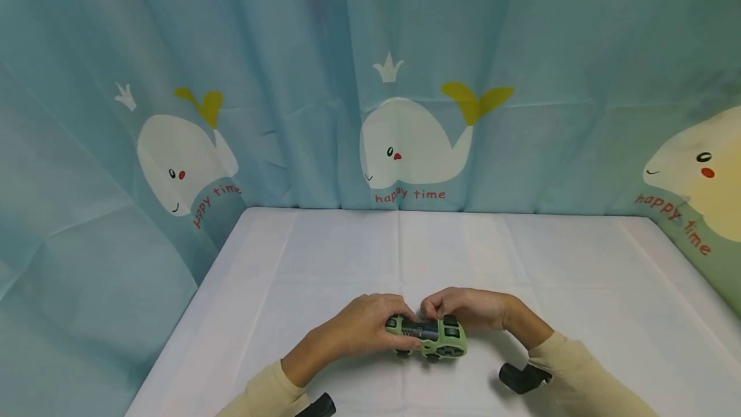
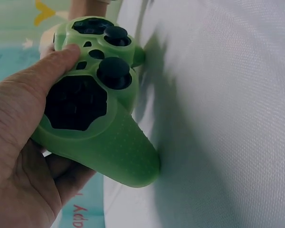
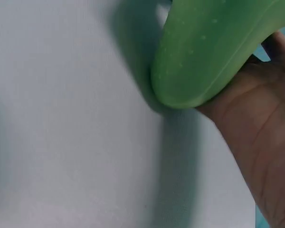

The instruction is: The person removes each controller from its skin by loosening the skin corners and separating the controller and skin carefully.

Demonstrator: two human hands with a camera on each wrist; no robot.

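Note:
A game controller (image 1: 425,331) in a green silicone cover (image 2: 121,152) is tilted on its edge over the white table, its black thumbsticks and button pads showing in the left wrist view. My left hand (image 1: 366,324) grips one side, thumb on the face near the middle buttons and fingers behind. At the far edge of the other side, my right hand (image 1: 471,307) has its fingers curled against the controller. The right wrist view shows a dotted green grip (image 3: 199,57) in front of that hand, which hides the fingertips.
The white tablecloth (image 1: 324,250) has fold creases. A blue curtain (image 1: 301,82) printed with whales hangs behind the table and along its left side. Black wrist-worn devices (image 1: 521,378) stick out under both sleeves, close over the cloth.

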